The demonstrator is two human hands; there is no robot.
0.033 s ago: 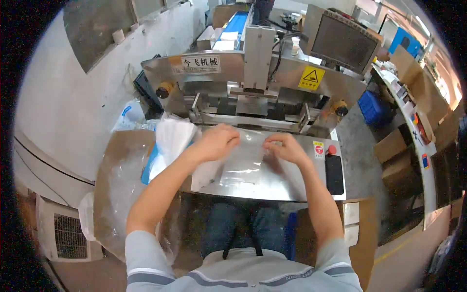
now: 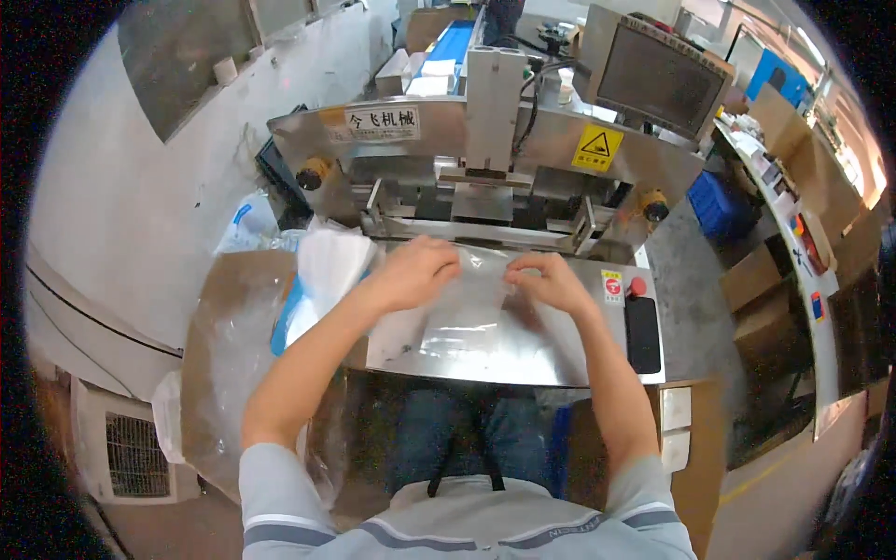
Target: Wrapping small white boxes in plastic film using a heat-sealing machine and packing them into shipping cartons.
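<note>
A clear plastic bag [image 2: 464, 327] lies on the metal work plate [image 2: 551, 359] in front of a steel machine. At the bag's far left corner, my left hand [image 2: 417, 271] is closed, its fingertips pinching the film. My right hand [image 2: 549, 283] pinches the far right side of the same bag between thumb and fingers. The bag's near part rests flat and catches the light. Just beyond my fingers runs the machine's slot [image 2: 485, 231], with metal bars and a bracket over it. Whether the bag's far edge enters the slot is hard to make out.
White plastic sheets [image 2: 329, 266] are heaped left of the plate, beside an open carton [image 2: 224, 327]. A red button [image 2: 637, 286] and a black phone-like slab [image 2: 641, 334] sit at the plate's right end. A monitor [image 2: 661, 79] stands on the machine, with a blue crate [image 2: 719, 205] beyond.
</note>
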